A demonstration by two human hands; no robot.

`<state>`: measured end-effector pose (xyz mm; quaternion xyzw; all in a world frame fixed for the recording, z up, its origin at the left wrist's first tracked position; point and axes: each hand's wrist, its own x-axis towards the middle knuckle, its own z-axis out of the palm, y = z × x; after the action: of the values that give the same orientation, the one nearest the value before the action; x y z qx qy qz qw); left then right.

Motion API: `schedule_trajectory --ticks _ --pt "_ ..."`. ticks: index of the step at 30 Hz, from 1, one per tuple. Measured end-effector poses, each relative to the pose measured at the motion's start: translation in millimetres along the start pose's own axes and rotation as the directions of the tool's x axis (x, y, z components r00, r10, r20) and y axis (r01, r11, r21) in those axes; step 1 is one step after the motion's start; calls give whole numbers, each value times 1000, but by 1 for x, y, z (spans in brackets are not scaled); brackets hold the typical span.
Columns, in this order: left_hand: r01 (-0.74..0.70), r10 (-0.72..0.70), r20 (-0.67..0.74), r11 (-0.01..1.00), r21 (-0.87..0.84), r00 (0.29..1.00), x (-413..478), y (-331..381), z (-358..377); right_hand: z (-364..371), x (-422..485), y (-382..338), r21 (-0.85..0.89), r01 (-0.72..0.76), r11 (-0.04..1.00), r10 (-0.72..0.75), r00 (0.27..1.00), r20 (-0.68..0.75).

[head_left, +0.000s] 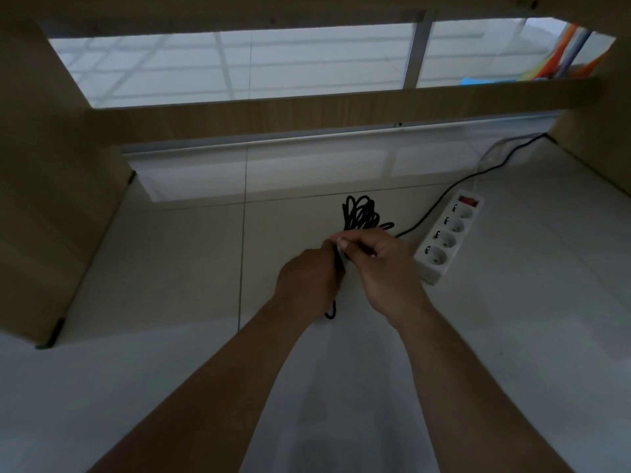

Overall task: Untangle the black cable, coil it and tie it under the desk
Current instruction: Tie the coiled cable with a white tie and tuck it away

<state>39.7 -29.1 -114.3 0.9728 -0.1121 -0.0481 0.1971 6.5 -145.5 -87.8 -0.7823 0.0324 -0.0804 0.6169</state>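
Fingers (355,238) of left hand (307,281) and right hand (386,268) are clamped on the coiled black cable (362,213), loops just beyond them, so probably tying next, needs a snug wrap.

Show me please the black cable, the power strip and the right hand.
cable (362,213): head view, on the bunched loops.
power strip (451,233): head view, white top between two sockets.
right hand (384,264): head view, back of the hand.
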Motion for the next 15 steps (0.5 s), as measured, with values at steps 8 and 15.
schedule_trajectory --ticks 8,15 --pt "-105 95 -132 992 -66 987 -10 0 3 -1 5 1 -27 -119 992 116 988 -106" --pt "-5 -2 -13 854 -520 1000 -8 5 8 -3 8 -5 -106 -144 984 133 985 -106"
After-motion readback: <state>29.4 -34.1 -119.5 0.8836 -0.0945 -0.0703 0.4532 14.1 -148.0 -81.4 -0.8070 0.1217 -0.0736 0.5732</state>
